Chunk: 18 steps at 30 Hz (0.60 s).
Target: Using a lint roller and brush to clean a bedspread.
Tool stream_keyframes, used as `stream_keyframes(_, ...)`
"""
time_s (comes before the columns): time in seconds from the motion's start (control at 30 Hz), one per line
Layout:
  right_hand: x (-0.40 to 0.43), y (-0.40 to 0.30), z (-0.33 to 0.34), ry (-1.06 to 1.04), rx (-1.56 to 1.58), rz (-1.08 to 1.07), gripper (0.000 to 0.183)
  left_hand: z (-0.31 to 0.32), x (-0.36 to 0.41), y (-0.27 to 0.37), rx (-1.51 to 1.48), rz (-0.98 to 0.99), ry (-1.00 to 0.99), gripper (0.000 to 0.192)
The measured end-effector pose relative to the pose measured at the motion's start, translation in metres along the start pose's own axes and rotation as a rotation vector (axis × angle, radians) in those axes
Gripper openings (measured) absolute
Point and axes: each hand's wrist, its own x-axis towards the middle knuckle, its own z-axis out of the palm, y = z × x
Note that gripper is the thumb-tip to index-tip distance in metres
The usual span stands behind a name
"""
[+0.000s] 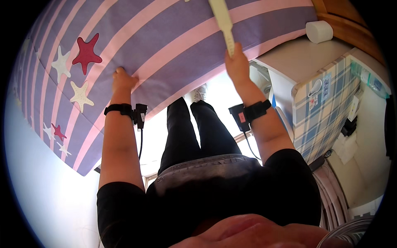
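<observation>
My right hand [238, 66] grips the end of a long cream plastic handle [224, 21], which reaches up over the bed; its far end is cut off at the top of the view. The handle looks like that of a bed brush, but no bristles show. Under it lies a bed sheet [173, 46] with purple and pink stripes and starfish prints. My left hand [123, 81] leans on the sheet near a red starfish print [87, 53], thumb spread from curled fingers. Faint creases run out from it. Each wrist wears a black strap with a small device.
Right of the bed stands a bedside cabinet [310, 55] with a white roll [319, 31] on top. A plaid-covered panel [325, 102] bears stickers. Beyond it are a plastic bottle [370, 79] and, lower down, a grey pleated fabric or hose [330, 192]. A wooden headboard [350, 28] borders the bed.
</observation>
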Motion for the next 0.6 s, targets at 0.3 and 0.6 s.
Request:
stream_keyframes(0.3,-0.063,-0.004,-0.004,-0.33,0.043,-0.114,0.022,0.012,0.016,-0.013,0.021,-0.003,-0.029,0.072)
stream_keyframes(0.6,-0.018,0.063,-0.047,0.235,0.015,0.2,0.022,0.014,0.018,-0.011,0.022,0.031,0.009,0.07)
